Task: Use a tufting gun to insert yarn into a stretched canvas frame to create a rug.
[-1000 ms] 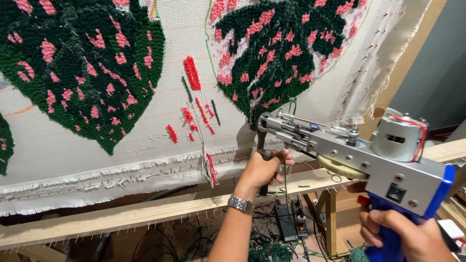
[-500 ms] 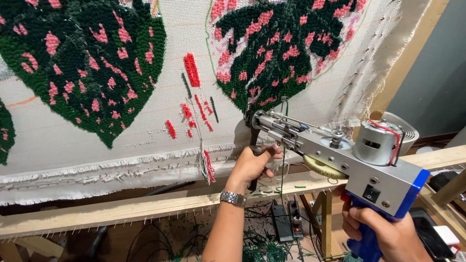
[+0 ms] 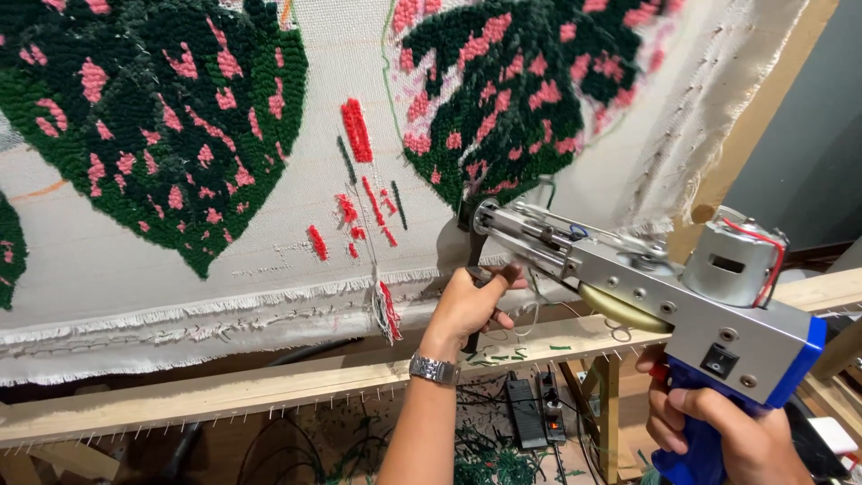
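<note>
- Head view: tufting gun (image 3: 646, 287) held in both hands, tilted, nose against the cloth (image 3: 224, 269) at the lower edge of the right leaf (image 3: 512, 99).
- Right hand (image 3: 727, 431) closed around the gun's blue grip at lower right; index finger lies near the red trigger.
- Left hand (image 3: 467, 301) closed around the black front handle under the gun's nose; metal watch (image 3: 434, 368) on the wrist.
- Gun body is grey metal; round motor (image 3: 732, 260) sits on top at the rear, black switch on the side.
- Cloth stretched on a wooden frame (image 3: 269, 386); left leaf (image 3: 153, 108) is dark green with pink spots, as is the right leaf.
- Short red and dark tufted strokes (image 3: 359, 180) lie between the leaves.
- Yarn scraps and a power strip (image 3: 525, 413) lie on the floor below the frame.
</note>
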